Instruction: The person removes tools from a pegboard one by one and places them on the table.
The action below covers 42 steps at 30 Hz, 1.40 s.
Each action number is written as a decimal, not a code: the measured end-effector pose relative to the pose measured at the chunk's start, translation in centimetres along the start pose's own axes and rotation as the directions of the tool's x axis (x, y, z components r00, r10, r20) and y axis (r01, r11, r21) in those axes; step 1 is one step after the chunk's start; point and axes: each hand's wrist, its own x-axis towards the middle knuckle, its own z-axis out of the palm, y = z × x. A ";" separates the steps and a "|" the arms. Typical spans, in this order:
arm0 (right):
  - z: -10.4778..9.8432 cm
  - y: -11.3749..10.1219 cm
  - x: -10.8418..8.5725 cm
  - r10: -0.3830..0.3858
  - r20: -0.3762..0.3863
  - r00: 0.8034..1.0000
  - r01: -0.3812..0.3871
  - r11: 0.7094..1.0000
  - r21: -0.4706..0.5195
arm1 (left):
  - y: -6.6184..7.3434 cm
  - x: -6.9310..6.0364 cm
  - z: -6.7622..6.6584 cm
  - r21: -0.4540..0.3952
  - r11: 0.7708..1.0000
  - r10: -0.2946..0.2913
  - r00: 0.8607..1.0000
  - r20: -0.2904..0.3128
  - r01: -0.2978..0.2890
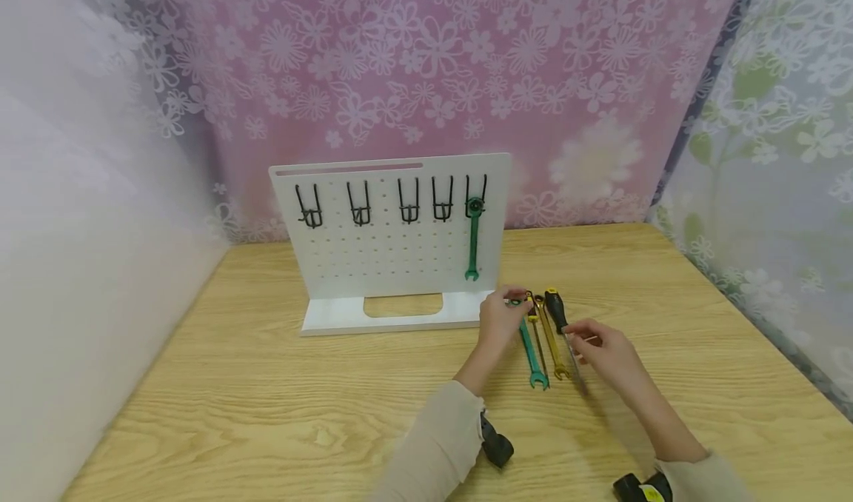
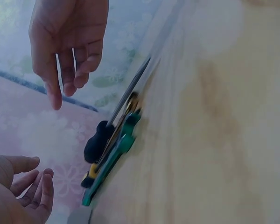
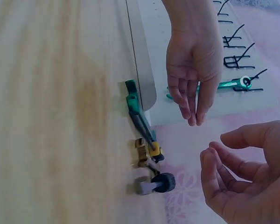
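Note:
My left hand (image 1: 498, 315) hovers over the near ends of several tools lying side by side on the table, its fingers loosely bent around nothing. A green combination wrench (image 1: 529, 350), a slim screwdriver with a yellow-and-black handle (image 1: 532, 315), a gold wrench (image 1: 550, 339) and a thicker black-handled screwdriver (image 1: 556, 309) make up the row. Above the black screwdriver's shaft is my right hand (image 1: 609, 352), thumb and fingers apart. Both wrist views show a gap between the tools and the left hand (image 2: 25, 191) and right hand (image 3: 247, 168).
A white pegboard (image 1: 393, 254) stands on its base left of the tools. Black hooks (image 1: 409, 204) line its upper part, and another green wrench (image 1: 474, 239) hangs from the rightmost one. Floral curtains (image 1: 433, 65) enclose the wooden table (image 1: 266, 398).

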 end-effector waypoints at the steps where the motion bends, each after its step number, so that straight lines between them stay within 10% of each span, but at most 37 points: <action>1: 0.0 -0.3 0.2 -0.008 0.006 1.000 0.008 1.000 -0.001 | 0.1 0.2 -0.4 0.005 1.000 0.000 1.000 -0.003 0.001; 17: 1.7 -4.7 6.7 -0.107 0.042 0.993 0.103 0.991 0.090 | 1.9 4.4 -6.9 0.059 0.995 0.087 0.986 -0.143 -0.080; 30: 6.3 -4.6 13.5 0.047 0.108 0.993 -0.090 0.893 0.440 | 2.2 5.4 -6.9 0.046 0.996 0.085 0.978 -0.192 -0.078; 42: 8.1 -4.3 13.1 -0.089 0.113 0.990 0.081 0.994 0.069 | 2.0 5.0 -6.7 0.007 0.992 0.124 0.976 -0.177 -0.125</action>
